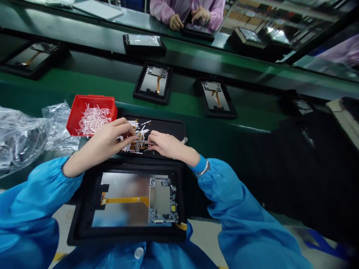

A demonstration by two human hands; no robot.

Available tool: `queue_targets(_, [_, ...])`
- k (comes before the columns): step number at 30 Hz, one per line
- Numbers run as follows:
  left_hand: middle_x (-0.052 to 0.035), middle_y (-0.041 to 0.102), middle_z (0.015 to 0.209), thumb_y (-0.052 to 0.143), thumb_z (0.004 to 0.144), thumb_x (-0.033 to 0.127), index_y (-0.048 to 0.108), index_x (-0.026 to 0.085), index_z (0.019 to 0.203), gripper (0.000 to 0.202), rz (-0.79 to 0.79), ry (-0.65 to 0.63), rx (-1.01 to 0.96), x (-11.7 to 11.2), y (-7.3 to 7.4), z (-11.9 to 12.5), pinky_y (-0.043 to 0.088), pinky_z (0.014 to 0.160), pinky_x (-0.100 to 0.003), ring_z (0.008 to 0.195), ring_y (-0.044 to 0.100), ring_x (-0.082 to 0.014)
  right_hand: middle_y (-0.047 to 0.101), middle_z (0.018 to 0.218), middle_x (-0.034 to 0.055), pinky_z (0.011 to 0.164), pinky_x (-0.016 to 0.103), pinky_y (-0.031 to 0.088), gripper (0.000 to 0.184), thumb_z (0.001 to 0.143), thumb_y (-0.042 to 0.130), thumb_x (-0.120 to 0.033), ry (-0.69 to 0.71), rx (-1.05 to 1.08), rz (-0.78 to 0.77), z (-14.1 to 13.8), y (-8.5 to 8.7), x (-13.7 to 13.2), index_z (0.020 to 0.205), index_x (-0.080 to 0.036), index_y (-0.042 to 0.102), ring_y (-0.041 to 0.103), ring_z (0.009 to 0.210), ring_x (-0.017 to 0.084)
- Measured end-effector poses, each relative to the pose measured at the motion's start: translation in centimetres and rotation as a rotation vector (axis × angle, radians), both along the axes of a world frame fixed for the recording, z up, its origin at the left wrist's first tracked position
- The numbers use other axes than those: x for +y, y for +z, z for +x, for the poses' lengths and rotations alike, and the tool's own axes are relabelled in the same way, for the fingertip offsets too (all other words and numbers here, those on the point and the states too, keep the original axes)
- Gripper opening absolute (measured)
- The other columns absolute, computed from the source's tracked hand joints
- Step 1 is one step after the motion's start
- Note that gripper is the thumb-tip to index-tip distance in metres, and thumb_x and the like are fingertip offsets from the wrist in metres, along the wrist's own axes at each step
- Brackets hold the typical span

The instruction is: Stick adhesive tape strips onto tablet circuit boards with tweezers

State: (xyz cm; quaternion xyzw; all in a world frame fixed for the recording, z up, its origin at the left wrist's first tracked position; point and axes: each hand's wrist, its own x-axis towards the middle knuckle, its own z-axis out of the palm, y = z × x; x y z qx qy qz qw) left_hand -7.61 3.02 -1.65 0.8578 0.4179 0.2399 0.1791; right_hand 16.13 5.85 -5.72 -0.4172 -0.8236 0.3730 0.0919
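Note:
Over a black tray (171, 129) with a loose pile of small white and orange flex strips (137, 144), both my hands work close together. My left hand (116, 136) has thumb and forefinger brought together at the pile; what lies between them is too small to make out. From the right, my right hand (169, 146) is closed on slim tweezers (184, 140), whose pale end sticks out behind the hand and whose thin tip points at the strips. Nearest me, a black foam frame (81, 220) holds a display panel (123, 215) with a circuit board (162, 200) and an orange ribbon cable (126, 200).
Left of the black tray stands a red bin (73, 116) of white strips, beside clear plastic bags (22, 138). Similar framed panels (154, 82) sit along the green line ahead. Dark cloth (280, 160) lies right. A co-worker in pink (162, 11) handles a panel opposite.

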Motion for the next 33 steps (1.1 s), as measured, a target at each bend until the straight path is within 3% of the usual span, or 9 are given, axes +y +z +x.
queue_targets(5, [-0.0009, 0.064, 0.088, 0.056, 0.102, 0.029, 0.068, 0.016, 0.089, 0.021, -0.054, -0.071, -0.043, -0.4, 0.0, 0.6, 0.045, 0.067, -0.022, 0.074, 0.061, -0.0114, 0.065, 0.101, 0.0054, 0.078, 0.029, 0.047, 0.003, 0.098, 0.061, -0.017, -0.053, 0.147, -0.005, 0.9, 1.1, -0.5, 0.095, -0.018, 0.061, 0.059, 0.087, 0.017])
queue_targets(8, [0.0007, 0.066, 0.085, 0.060, 0.102, 0.032, 0.069, 0.018, 0.088, 0.022, -0.082, -0.126, -0.100, -0.8, 0.3, 1.6, 0.047, 0.068, -0.021, 0.075, 0.063, -0.0110, 0.065, 0.102, 0.0030, 0.060, 0.024, 0.045, 0.015, 0.105, 0.052, -0.032, -0.135, 0.379, -0.119, 1.5, 2.2, -1.8, 0.108, -0.020, 0.060, 0.053, 0.066, 0.010])
queue_targets(10, [0.0016, 0.067, 0.085, 0.064, 0.101, 0.035, 0.069, 0.018, 0.090, 0.021, -0.087, -0.149, -0.150, -1.2, 0.5, 2.4, 0.048, 0.069, -0.020, 0.075, 0.063, -0.0104, 0.062, 0.092, -0.0014, 0.045, 0.022, 0.032, 0.022, 0.100, 0.062, -0.042, -0.213, 0.623, -0.298, 1.7, 2.8, -2.9, 0.103, -0.020, 0.060, 0.037, 0.048, 0.003])
queue_targets(12, [0.0021, 0.068, 0.086, 0.067, 0.099, 0.036, 0.069, 0.018, 0.091, 0.019, -0.081, -0.164, -0.199, -1.6, 0.7, 3.1, 0.049, 0.071, -0.020, 0.076, 0.063, -0.0097, 0.060, 0.088, -0.0038, 0.039, 0.022, 0.023, 0.031, 0.091, 0.075, -0.047, -0.288, 0.822, -0.438, 1.6, 3.2, -3.9, 0.095, -0.020, 0.061, 0.028, 0.041, -0.001])
queue_targets(18, [0.0021, 0.066, 0.086, 0.063, 0.101, 0.023, 0.067, 0.018, 0.089, 0.014, -0.053, -0.203, -0.279, -2.5, 1.2, 4.2, 0.049, 0.073, -0.019, 0.076, 0.061, -0.0083, 0.062, 0.091, -0.0037, 0.036, 0.019, 0.030, 0.032, 0.083, 0.084, -0.042, -0.368, 0.935, -0.472, 1.3, 3.7, -5.6, 0.093, -0.019, 0.065, 0.041, 0.040, -0.003])
queue_targets(22, [0.0015, 0.064, 0.083, 0.062, 0.100, 0.020, 0.068, 0.017, 0.087, 0.015, -0.042, -0.265, -0.237, -2.9, 1.5, 4.2, 0.048, 0.071, -0.020, 0.074, 0.061, -0.0094, 0.063, 0.087, -0.0053, 0.034, 0.019, 0.038, 0.029, 0.084, 0.084, -0.037, -0.371, 0.941, -0.399, 1.5, 3.6, -6.4, 0.100, -0.021, 0.065, 0.054, 0.039, 0.002])
queue_targets(28, [0.0002, 0.058, 0.076, 0.050, 0.106, 0.022, 0.070, 0.018, 0.088, 0.027, 0.018, -0.313, -0.102, -3.8, 1.4, 4.6, 0.041, 0.065, -0.025, 0.068, 0.054, -0.0124, 0.072, 0.091, 0.0001, 0.046, 0.023, 0.049, 0.008, 0.089, 0.080, -0.024, -0.228, 0.705, -0.033, 3.1, 3.8, -7.9, 0.095, -0.019, 0.077, 0.065, 0.045, 0.007])
queue_targets(31, [-0.0012, 0.059, 0.076, 0.044, 0.107, 0.023, 0.070, 0.020, 0.089, 0.032, 0.031, -0.337, -0.033, -4.5, 1.2, 4.2, 0.040, 0.068, -0.030, 0.069, 0.053, -0.0153, 0.073, 0.077, -0.0021, 0.056, 0.025, 0.056, 0.004, 0.092, 0.076, -0.019, -0.253, 0.554, 0.052, 4.3, 4.0, -8.8, 0.094, -0.021, 0.079, 0.066, 0.048, 0.009])
queue_targets(33, [-0.0005, 0.057, 0.076, 0.045, 0.107, 0.024, 0.069, 0.022, 0.090, 0.029, 0.047, -0.304, 0.028, -4.8, 1.4, 2.5, 0.037, 0.070, -0.032, 0.070, 0.049, -0.0161, 0.074, 0.076, -0.0021, 0.057, 0.026, 0.058, 0.006, 0.092, 0.075, -0.018, -0.304, 0.484, 0.084, 5.1, 4.0, -9.6, 0.093, -0.022, 0.078, 0.065, 0.048, 0.009])
